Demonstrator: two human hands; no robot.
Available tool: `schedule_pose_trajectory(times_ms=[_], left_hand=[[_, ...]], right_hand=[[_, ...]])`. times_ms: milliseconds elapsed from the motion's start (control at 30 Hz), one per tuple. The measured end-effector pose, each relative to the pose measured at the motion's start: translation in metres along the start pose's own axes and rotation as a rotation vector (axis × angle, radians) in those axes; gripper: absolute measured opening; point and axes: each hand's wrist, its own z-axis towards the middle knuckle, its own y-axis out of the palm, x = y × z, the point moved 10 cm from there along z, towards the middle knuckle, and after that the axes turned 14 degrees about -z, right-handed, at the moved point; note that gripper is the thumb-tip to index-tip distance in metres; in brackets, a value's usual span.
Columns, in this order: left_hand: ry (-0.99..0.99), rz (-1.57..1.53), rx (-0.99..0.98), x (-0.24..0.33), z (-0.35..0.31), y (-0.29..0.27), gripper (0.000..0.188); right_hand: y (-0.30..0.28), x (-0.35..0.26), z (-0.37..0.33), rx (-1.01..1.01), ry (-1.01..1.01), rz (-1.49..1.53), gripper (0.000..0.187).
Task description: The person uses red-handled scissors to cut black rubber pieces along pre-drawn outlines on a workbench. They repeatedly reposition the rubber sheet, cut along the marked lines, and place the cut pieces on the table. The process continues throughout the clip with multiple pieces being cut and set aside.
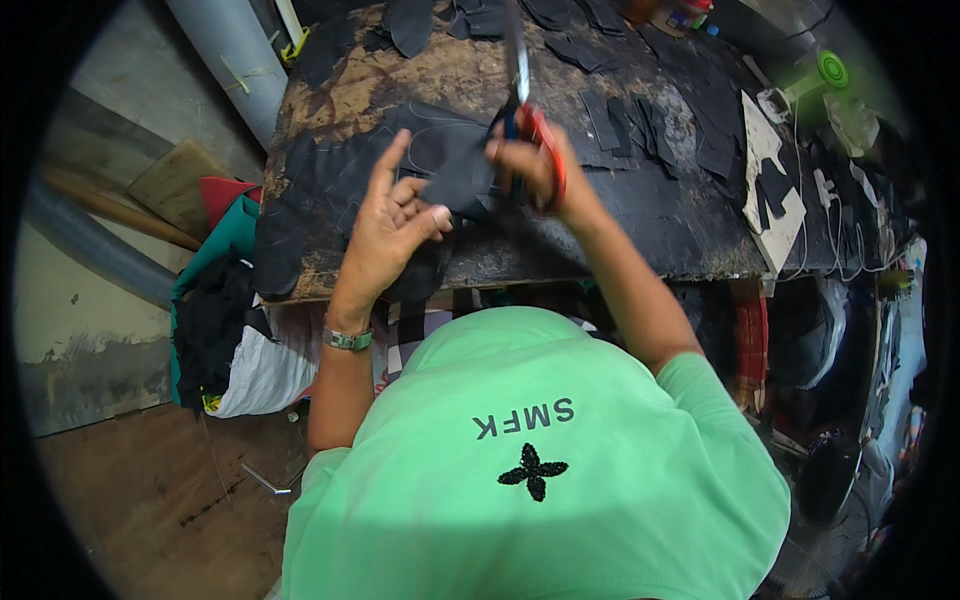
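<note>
Two hands in view, both the person's own. Left hand [392, 232] pinches one black piece of material [455, 175] between thumb & bent fingers, index finger sticking straight up, free of it. One metal wristwatch [347, 339] on the left wrist. Right hand [530, 165] is closed through the red handles of one pair of scissors [520, 95]; blades point up & away from the person, over the table. Can't tell if the blades are parted or together. The held piece sits just left of the scissors, touching or nearly touching at the handles.

Under both hands: one worn wooden worktable [660, 235], top stained dark. One large black sheet [310, 200] w/ faint traced lines lies on its left part, hanging over the near edge. Small black offcuts [620, 120] scattered across the top – at least 8, exact no. unclear. One pale template piece [770, 190] w/ cut-outs at the right edge. One green round thing [830, 70] far right, blurred.

Left of the table: one white bag [265, 375] on the floor, dark cloth heaped on it; one grey pipe [225, 55] upright behind. Person wears a green shirt [540, 480]
</note>
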Motion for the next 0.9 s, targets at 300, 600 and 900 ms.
schedule_pose_trajectory(times_ms=[300, 600, 900], left_hand=[[0.202, 0.237, 0.400, -0.044, -0.013, -0.067, 0.029], [0.461, 0.146, 0.563, -0.023, -0.033, -0.086, 0.013], [0.417, 0.759, 0.591, 0.007, -0.044, -0.089, 0.056]], right_hand=[[-0.214, 0.075, 0.126, 0.637, 0.244, -0.888, 0.025], [-0.078, 0.066, 0.066, 0.293, 0.170, -0.854, 0.036], [-0.011, 0.038, 0.053, -0.082, -0.260, -1.065, 0.045]])
